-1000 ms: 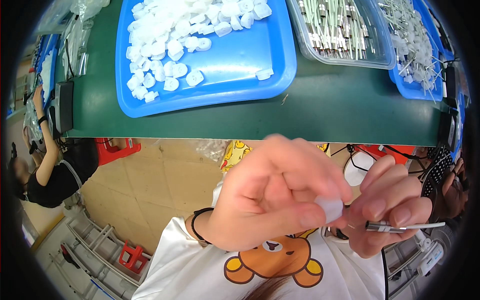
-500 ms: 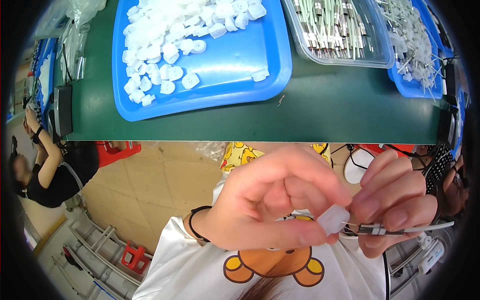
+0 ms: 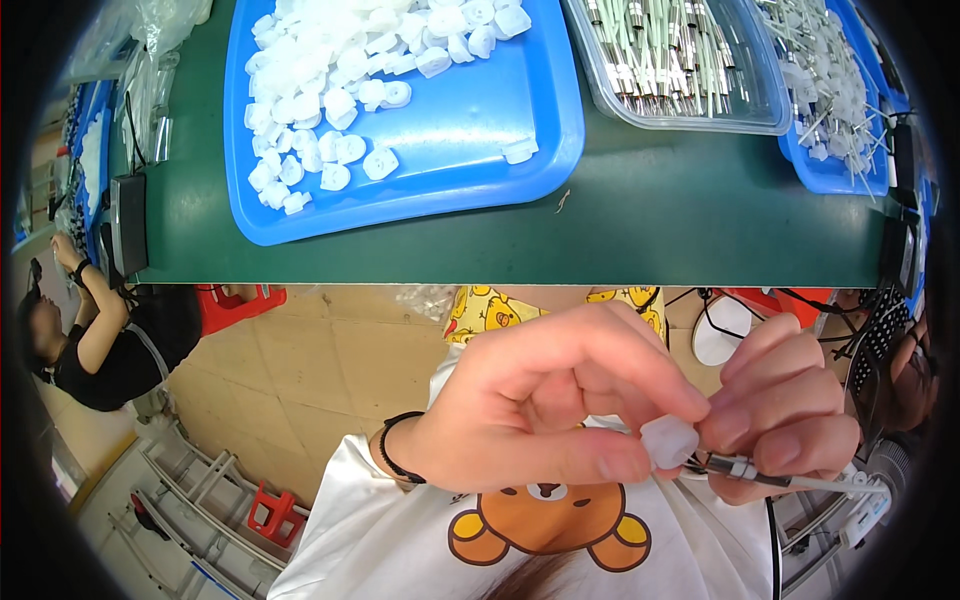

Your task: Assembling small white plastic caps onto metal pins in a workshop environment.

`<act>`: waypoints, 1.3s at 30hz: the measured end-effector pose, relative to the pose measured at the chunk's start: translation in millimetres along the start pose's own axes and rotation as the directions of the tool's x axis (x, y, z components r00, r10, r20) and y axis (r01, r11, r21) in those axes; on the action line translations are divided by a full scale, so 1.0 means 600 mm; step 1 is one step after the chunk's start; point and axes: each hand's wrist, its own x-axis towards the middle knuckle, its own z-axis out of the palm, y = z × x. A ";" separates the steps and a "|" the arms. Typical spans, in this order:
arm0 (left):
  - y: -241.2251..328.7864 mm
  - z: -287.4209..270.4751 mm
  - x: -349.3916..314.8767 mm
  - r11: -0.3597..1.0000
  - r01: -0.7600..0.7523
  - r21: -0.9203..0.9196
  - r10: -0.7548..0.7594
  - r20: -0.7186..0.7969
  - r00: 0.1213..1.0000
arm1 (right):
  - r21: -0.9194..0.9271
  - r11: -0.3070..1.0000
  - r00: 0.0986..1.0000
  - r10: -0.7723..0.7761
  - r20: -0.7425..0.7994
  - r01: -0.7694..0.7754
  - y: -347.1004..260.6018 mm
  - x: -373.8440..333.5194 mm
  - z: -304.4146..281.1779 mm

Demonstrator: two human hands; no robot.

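Note:
Above my lap, just in front of the table edge, my left hand (image 3: 545, 405) pinches a small translucent white plastic cap (image 3: 669, 441) between thumb and forefinger. My right hand (image 3: 785, 405) grips a slim metal-barrelled part with a white tube tail (image 3: 742, 468), its tail sticking out to the right. The barrel's tip points at the cap's right side, and the two sit very close together. Whether the tip is inside the cap I cannot tell, as fingers partly cover the join.
On the green table (image 3: 400, 258) a blue tray (image 3: 440, 195) holds many white caps. A clear bin (image 3: 690, 127) of metal-tipped parts stands right of it, then a blue tray (image 3: 835, 182) of caps with thin stems. A co-worker (image 3: 95, 340) sits at left by a red stool (image 3: 240, 305).
The thin wire seen between the cap and the metal barrel no longer shows; the barrel is nearer the cap. My right hand has shifted slightly left, and the cap has turned a little.

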 end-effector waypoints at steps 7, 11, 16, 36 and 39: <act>0.002 -0.002 -0.004 0.992 0.076 -0.096 -0.077 -0.001 0.997 | -0.029 1.000 0.999 -0.007 0.044 0.008 0.001 -0.006 -0.003; 0.000 -0.015 -0.004 0.982 0.077 -0.175 -0.065 0.075 0.995 | -0.070 0.997 0.998 0.030 0.048 -0.027 -0.007 -0.005 -0.001; -0.003 -0.013 -0.001 0.998 -0.007 -0.069 0.009 0.030 1.000 | -0.146 0.989 0.999 0.033 0.043 -0.026 -0.009 -0.007 0.002; 0.000 -0.013 0.000 0.992 -0.029 0.122 0.023 0.052 0.998 | -0.066 0.997 0.991 -0.039 0.125 0.047 0.000 -0.016 -0.011; -0.001 -0.014 0.001 0.986 -0.055 0.156 0.045 0.064 0.997 | -0.121 0.992 0.995 -0.031 0.097 0.043 -0.004 -0.016 -0.008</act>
